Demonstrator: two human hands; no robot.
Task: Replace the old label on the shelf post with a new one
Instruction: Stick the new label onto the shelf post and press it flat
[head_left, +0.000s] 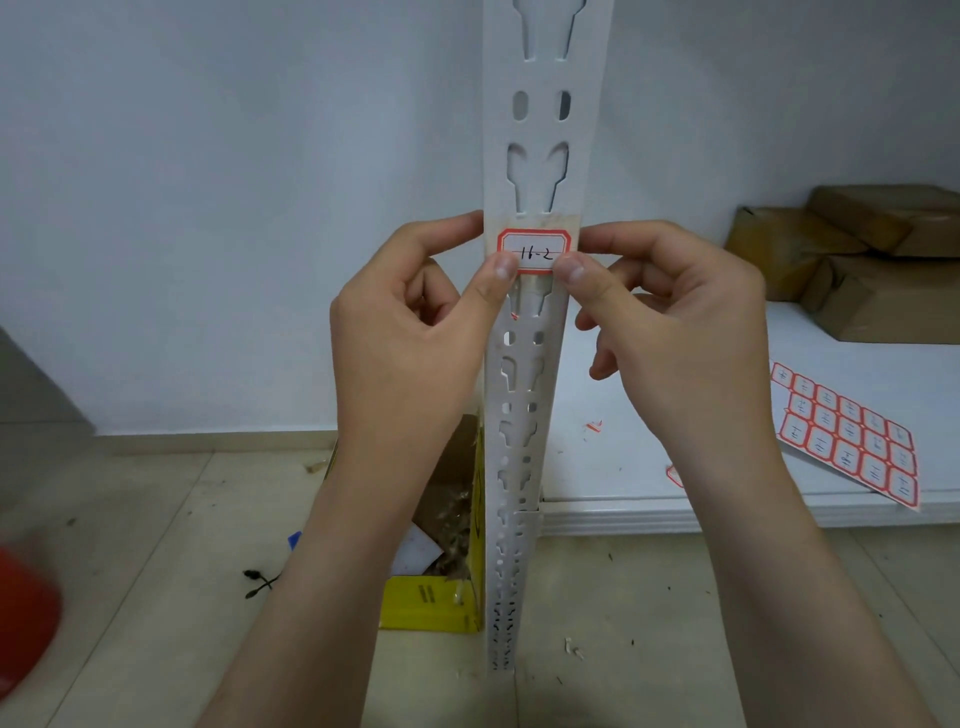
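A white slotted shelf post (540, 104) runs upright through the middle of the view. A red-bordered white label (535, 251) marked "11-2" lies flat on the post's front, over a strip of yellowish old tape residue. My left hand (415, 322) pinches the label's left edge with thumb and forefinger. My right hand (670, 322) pinches its right edge the same way. Both thumbs press its lower corners. A sheet of several red-bordered labels (847, 436) lies on the white shelf (649, 499) to the right.
Brown wrapped parcels (852, 265) sit at the back right of the shelf. A yellow box (431, 603) with scraps stands on the tiled floor left of the post. Small red label scraps (595, 426) lie on the shelf. A blurred red object (21, 623) is at the left edge.
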